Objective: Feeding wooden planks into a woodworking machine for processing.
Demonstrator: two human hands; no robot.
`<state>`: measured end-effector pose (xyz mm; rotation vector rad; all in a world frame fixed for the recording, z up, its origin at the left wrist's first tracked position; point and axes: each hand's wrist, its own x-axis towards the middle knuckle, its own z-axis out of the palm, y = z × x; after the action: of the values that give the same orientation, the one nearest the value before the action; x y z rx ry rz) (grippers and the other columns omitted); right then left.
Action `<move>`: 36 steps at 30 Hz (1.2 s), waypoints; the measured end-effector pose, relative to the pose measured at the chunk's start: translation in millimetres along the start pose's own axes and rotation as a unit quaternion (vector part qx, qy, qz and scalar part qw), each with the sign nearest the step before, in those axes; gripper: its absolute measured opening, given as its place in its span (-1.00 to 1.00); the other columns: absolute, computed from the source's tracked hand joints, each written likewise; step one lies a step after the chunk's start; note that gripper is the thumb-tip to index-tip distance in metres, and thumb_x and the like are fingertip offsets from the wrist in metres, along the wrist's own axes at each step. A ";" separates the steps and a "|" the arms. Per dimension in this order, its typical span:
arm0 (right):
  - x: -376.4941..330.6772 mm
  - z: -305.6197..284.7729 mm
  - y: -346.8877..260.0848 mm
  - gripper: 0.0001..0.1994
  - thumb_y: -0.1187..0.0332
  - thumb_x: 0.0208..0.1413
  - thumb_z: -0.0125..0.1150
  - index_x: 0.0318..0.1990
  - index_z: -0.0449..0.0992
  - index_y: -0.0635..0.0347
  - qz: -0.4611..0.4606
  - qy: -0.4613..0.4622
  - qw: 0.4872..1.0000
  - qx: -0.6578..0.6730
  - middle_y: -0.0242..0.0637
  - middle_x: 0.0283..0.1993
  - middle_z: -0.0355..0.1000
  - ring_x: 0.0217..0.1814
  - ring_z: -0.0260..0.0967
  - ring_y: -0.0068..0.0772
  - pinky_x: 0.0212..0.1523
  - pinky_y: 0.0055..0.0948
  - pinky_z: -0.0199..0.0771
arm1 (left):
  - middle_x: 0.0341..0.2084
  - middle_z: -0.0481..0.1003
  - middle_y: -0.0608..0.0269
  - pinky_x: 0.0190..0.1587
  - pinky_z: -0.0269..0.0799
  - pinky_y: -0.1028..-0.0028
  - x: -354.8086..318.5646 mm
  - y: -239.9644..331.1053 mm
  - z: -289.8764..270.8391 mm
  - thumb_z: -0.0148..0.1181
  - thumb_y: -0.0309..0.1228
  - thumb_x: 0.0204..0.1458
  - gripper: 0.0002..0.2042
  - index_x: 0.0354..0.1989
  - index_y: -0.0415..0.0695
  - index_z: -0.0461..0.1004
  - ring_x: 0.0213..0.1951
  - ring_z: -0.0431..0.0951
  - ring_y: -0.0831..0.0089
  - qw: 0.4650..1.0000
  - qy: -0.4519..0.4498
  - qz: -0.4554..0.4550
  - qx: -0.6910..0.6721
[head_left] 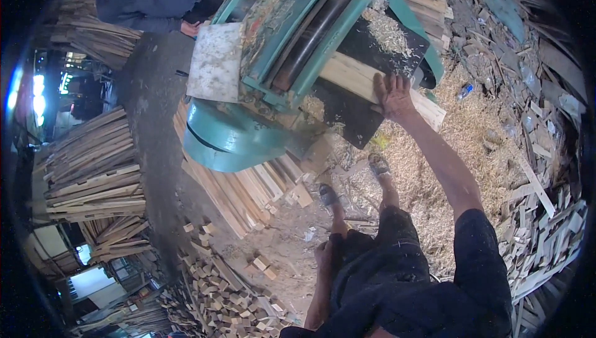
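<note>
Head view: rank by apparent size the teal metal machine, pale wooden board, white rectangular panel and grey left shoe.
Teal metal machine
Pale wooden board and white rectangular panel: too alike to rank
Grey left shoe

Woodworking shop: planer (290,58), shavings (462,152)

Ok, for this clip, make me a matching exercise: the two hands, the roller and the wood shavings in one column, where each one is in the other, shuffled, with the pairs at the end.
Things
1. right hand
2. left hand
3. dark roller
4. wood shavings

Places
A. set within the teal machine
B. spread over the floor
C. on a pale board
D. low beside the dark shorts

Pairs: 1-C, 2-D, 3-A, 4-B
</note>
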<state>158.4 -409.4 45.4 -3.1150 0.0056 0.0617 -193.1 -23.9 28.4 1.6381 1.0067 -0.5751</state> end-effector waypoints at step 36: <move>-77.5 -3.8 47.6 -0.04 -0.11 -0.19 0.25 0.29 -0.09 0.20 0.002 -0.041 0.998 0.037 0.21 0.21 -0.03 0.24 -0.06 0.26 0.13 0.26 -0.04 | -0.48 0.51 0.24 -0.44 0.34 0.50 74.3 -29.3 5.2 0.17 -0.19 -0.04 -0.61 -0.28 -0.36 0.51 -0.48 0.40 0.52 0.975 -0.031 0.035 0.217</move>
<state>80.9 -456.9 51.1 -3.0366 0.0133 0.1846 -178.2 -3.0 -47.5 2.0146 0.8100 -0.8370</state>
